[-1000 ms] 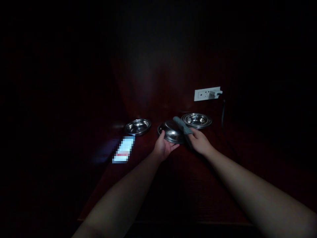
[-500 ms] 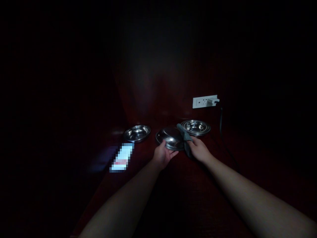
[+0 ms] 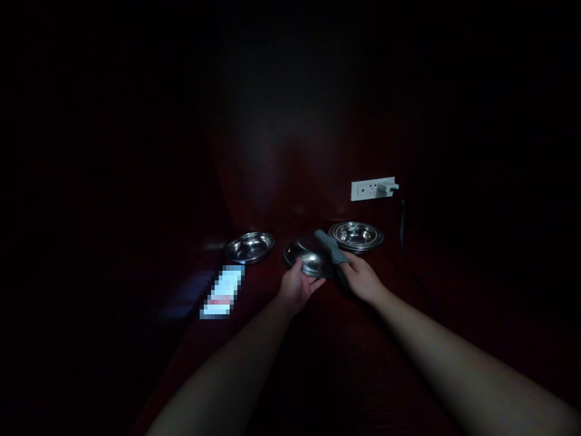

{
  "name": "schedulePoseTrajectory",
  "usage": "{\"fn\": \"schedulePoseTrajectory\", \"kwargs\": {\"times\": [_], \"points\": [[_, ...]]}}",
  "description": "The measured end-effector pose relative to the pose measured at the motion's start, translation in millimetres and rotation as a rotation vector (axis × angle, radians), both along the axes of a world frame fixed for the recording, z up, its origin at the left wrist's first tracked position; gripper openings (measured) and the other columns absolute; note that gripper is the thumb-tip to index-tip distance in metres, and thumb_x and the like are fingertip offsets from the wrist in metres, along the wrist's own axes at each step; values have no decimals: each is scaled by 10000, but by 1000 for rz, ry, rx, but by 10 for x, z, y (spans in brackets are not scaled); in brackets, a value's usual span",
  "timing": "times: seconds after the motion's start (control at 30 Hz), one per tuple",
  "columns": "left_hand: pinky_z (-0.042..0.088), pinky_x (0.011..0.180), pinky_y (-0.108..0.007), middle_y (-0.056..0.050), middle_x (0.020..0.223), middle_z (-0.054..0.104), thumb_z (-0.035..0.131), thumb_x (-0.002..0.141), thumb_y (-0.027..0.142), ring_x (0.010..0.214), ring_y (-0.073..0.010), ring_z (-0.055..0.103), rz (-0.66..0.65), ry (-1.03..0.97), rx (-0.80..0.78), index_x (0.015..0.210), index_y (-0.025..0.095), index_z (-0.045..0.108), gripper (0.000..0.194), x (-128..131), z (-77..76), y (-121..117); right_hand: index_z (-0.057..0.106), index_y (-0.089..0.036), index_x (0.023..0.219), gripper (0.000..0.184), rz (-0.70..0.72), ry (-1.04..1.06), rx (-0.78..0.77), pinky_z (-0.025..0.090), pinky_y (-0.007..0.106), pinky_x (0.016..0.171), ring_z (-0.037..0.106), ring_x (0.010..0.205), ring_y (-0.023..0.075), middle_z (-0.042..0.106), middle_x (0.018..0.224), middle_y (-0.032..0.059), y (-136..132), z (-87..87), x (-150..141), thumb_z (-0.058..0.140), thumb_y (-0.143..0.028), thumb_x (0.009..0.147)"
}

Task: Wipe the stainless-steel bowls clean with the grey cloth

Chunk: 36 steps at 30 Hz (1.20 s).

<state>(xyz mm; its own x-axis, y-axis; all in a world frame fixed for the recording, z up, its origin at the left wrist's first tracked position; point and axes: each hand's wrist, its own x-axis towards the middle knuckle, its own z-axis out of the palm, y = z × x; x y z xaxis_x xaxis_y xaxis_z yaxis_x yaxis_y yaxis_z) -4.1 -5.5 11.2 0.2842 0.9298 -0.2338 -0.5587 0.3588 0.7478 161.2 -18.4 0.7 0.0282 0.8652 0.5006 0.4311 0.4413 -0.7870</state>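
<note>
The upturned round steel dish (image 3: 308,257), mid-bench between two other steel dishes, looks light, stiff and slippery, best held by its rim, where the left hand (image 3: 297,287) grips it while the right hand (image 3: 361,278) presses a clutched grey cloth (image 3: 331,247) on it.

Pixelated bright rectangle (image 3: 222,292) on dark table (image 3: 345,351), contents unreadable
</note>
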Motion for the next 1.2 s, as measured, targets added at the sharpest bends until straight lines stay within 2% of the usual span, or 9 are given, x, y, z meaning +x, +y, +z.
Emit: {"fn": "schedulePoseTrajectory", "kwargs": {"times": [0.23, 0.4, 0.77, 0.9, 1.03, 1.2], "points": [[520, 863, -387, -157, 1304, 566, 370, 938, 384, 1077, -237, 622, -8, 30, 9, 1217, 136, 507, 397, 7, 11, -5, 598, -176, 1234, 397, -17, 2, 4, 330, 457, 1096, 515, 1241, 238, 588, 1309, 94, 35, -45, 1, 469, -290, 875], [529, 849, -373, -177, 1309, 557, 360, 940, 388, 1070, -241, 624, -17, 29, -6, 1246, 106, 488, 435, 12, 13, 13, 633, -191, 1191, 367, -10, -11, 39, 309, 458, 1115, 503, 1257, 231, 577, 1323, 89, 25, -45, -2, 476, -274, 870], [536, 834, -369, -163, 1222, 618, 356, 946, 364, 1018, -224, 646, -29, -5, 12, 1197, 123, 539, 393, 10, 6, 2, 689, -195, 1112, 335, 127, -119, 105, 330, 453, 1111, 495, 1265, 242, 573, 1325, 91, -61, 64, -21, 487, -227, 847], [540, 820, -355, -159, 1186, 638, 372, 938, 322, 978, -216, 659, -32, -15, 24, 1142, 115, 577, 355, 10, -9, 9, 706, -223, 1074, 318, 171, -181, 104, 311, 445, 1124, 469, 1290, 236, 554, 1349, 63, -101, 101, -13, 500, -193, 834], [538, 827, -353, -149, 1124, 667, 426, 909, 261, 928, -206, 672, -37, -15, 37, 1119, 115, 600, 310, 20, -4, 5, 717, -190, 1026, 297, 161, -258, 95, 326, 430, 1113, 462, 1296, 241, 535, 1365, 92, -109, 111, 0, 512, -165, 812], [528, 847, -370, -157, 1104, 672, 437, 913, 310, 926, -217, 675, -38, -23, 25, 1137, 115, 591, 334, 21, 8, 1, 719, -173, 871, 205, 95, -317, 76, 396, 394, 1059, 522, 1241, 241, 546, 1351, 116, -101, 124, 21, 543, -142, 771]]}}
